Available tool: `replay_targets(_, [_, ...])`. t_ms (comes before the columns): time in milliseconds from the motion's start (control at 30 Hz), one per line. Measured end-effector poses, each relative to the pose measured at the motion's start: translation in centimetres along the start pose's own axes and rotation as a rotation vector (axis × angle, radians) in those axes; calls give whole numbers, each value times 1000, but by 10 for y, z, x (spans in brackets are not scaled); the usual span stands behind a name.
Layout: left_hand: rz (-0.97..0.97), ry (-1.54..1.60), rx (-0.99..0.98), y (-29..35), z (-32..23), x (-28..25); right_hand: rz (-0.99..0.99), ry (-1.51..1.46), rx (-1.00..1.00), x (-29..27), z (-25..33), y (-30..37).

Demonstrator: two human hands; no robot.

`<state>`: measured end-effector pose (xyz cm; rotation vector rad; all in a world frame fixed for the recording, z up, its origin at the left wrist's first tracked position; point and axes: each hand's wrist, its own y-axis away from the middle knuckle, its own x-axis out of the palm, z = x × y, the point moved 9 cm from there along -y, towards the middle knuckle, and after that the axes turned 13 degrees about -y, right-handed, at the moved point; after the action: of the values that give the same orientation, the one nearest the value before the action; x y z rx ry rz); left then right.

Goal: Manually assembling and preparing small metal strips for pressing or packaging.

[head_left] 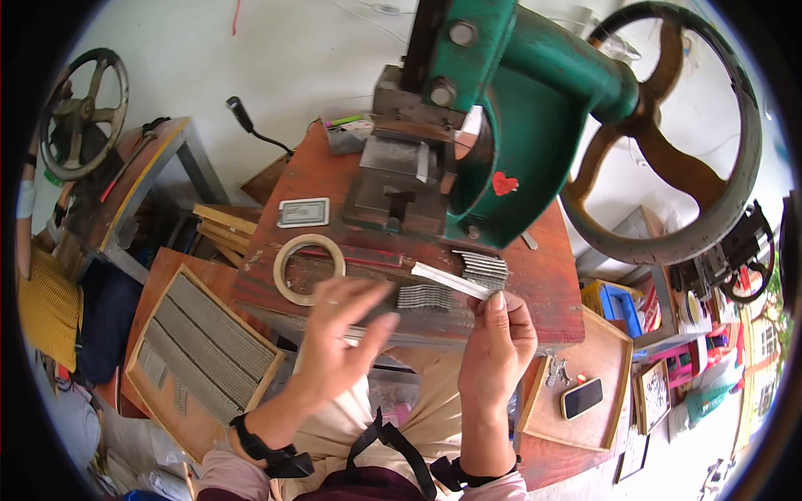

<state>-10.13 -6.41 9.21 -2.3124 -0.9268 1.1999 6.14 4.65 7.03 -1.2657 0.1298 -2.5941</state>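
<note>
My right hand [499,338] pinches one end of a narrow whitish strip [443,279] between thumb and forefinger. The strip points left and slightly away from me over the wooden bench [535,292]. Left of it, my left hand [338,338] is blurred, with thumb and fingers apart and nothing clearly seen between them. Just beyond that hand lies a roll of tan tape [282,271]. Two rows of small grey metal pieces sit by the strip: one row [424,297] nearer me, another row [484,267] by my right fingertips.
A green hand press [535,142] with a large handwheel [739,167] stands at the back of the bench. A deck of cards [303,212] lies left of it. A wooden tray [271,367] of grey strips is at left; another tray [614,351] holds a phone [582,398] at right.
</note>
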Motion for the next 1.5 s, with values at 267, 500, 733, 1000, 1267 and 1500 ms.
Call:
replay_targets(267, [5, 562, -310, -13, 1, 32, -26, -126, 112, 15, -35, 13])
replay_targets(500, [-119, 507, -417, -20, 21, 8, 66, 10, 343, 14, -50, 22])
replay_targets(733, [70, 801, -575, -40, 47, 4, 381, 957, 40, 28, -12, 18])
replay_targets(1000, [409, 741, -610, -39, 46, 31, 1161, 1341, -847, 115, 1, 28])
replay_targets(1267, [638, 266, -256, -58, 45, 38, 872, 1103, -723, 99, 9, -6])
replay_targets(1500, [173, -103, 162, -96, 37, 3, 567, 1098, -784, 88, 18, -58])
